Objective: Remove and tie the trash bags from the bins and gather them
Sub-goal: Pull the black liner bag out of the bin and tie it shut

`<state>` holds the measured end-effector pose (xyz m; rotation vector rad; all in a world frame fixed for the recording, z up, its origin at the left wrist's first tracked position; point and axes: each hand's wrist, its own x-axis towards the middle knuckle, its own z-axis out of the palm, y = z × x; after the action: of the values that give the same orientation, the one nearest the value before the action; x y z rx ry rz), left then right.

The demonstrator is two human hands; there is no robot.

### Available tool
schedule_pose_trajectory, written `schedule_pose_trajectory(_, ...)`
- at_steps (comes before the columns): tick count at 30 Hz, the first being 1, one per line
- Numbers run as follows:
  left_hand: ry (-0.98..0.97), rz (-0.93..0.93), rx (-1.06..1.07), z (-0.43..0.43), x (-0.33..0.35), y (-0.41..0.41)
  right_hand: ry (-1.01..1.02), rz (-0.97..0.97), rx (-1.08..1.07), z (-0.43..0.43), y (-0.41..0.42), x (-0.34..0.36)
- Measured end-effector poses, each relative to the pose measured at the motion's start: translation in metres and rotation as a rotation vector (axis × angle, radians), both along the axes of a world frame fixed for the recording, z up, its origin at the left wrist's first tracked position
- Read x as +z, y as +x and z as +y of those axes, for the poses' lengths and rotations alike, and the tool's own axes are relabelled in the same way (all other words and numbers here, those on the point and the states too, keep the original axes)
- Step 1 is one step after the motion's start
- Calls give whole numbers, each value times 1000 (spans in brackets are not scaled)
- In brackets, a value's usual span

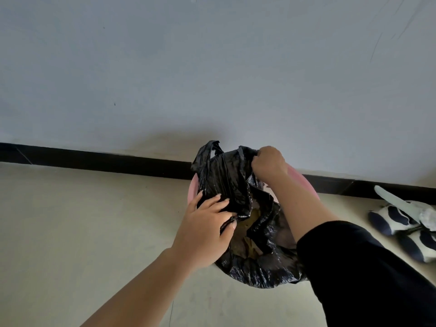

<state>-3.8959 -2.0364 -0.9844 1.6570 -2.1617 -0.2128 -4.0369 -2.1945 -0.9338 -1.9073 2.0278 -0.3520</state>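
Now in hand: freeing the bag (236,185) from the bin (304,184), ahead of tying.
Bag location: seated in the bin, beside the wall (212,67); near edge draped over the rim, far edge and one handle loop (212,149) lifted.
Left hand (207,223): grasping a fold at the bag's near-left side, thumb pinching beneath.
Right hand (269,164): clenched round the far-right edge, raised above the rim.
Contents: brownish waste (245,234) visible through the open mouth.
Method advised: peel the near edge off the rim before lifting; bring both gripped edges together over centre; lift straight up, since the thin film looks liable to tear or spill.
Nearby: slippers (401,223) on the floor (70,232), right of the bin, apart.
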Motion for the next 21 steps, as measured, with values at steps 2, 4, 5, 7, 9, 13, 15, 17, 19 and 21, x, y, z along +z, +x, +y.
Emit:
schedule_pose_trajectory(2, -20, 2, 20, 0, -3, -1, -59, -57, 63, 4, 5, 0)
schedule_pose_trajectory(4, -25, -5, 27, 0, -5, -1, -70, -165, 154, 10, 5, 3)
schedule_pose_trajectory(5, -31, -12, 27, 0, -4, -2, -44, -237, 201, 17, 3, 8)
schedule_pose_trajectory(7, -43, -22, 36, 0, -4, -4, 75, -336, 291, 33, -5, 22)
schedule_pose_trajectory(9, -39, -17, 49, -1, -4, -7, 189, -391, 339, 45, -16, 33)
schedule_pose_trajectory(13, -85, 7, 109, -4, -7, -9, 311, -85, 434, 52, -36, 30)
schedule_pose_trajectory(15, -99, 48, 133, -4, -7, -9, 330, -2, 451, 57, -48, 28)
schedule_pose_trajectory(17, -70, 68, 131, -5, -4, -6, 393, -45, 445, 73, -57, 35)
schedule_pose_trajectory(19, -14, 61, 113, -6, 0, -5, 516, -8, 465, 95, -63, 42)
schedule_pose_trajectory(21, 38, 24, 97, -6, 5, -6, 603, 164, 516, 118, -67, 43)
